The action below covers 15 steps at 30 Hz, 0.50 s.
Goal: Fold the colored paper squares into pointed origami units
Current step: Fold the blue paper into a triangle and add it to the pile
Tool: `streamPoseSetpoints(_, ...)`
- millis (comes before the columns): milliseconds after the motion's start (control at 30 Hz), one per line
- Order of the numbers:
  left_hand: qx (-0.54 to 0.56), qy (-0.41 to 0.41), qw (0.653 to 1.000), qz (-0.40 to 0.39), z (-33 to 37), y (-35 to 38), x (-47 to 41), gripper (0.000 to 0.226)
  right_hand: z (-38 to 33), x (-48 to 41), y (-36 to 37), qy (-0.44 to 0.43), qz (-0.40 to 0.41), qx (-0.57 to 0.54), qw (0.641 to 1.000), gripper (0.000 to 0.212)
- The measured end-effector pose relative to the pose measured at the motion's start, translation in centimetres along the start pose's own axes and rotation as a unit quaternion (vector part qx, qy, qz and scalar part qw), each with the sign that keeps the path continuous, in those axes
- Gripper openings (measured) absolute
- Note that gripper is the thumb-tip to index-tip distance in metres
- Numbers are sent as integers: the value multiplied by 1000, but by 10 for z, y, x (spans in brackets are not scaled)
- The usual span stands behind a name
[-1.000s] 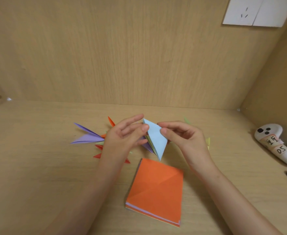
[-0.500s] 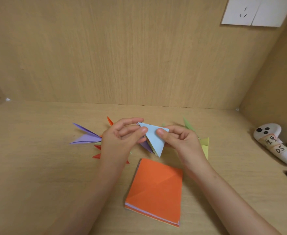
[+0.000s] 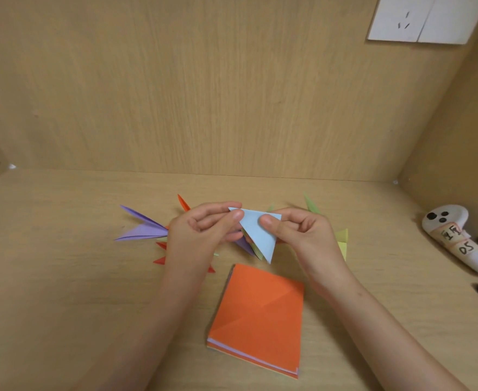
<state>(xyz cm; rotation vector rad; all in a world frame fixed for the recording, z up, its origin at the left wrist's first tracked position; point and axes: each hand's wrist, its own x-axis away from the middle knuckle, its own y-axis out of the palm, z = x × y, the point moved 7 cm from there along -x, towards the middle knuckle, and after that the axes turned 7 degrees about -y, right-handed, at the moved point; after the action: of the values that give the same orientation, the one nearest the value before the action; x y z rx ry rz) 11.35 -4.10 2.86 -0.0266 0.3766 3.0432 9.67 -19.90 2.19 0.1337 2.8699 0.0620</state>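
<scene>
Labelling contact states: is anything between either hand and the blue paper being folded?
Nothing visible does. The left hand and right hand both pinch the light blue paper directly, one at each upper corner. The orange paper stack lies nearer the camera, below the paper's point and not touching it.

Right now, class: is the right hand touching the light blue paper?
Touching. The head view shows the right hand pinching the light blue paper, thumb pressed flat on its upper corner.
</scene>
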Motion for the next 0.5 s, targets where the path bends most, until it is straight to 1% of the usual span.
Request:
streamPoseSetpoints(200, 2, 4, 1000, 12, 1, -1, 0, 9, 0, -1, -1, -6, 14, -20, 1000, 24)
streamPoseSetpoints(433, -5, 3, 1000, 9, 0, -1, 1, 4, -4, -2, -2, -34, 17, -14, 999, 3)
streamPoseSetpoints(500, -17, 0, 1000, 8, 0, 0, 0, 3, -5, -2, -3, -45, 17, -9, 999, 8)
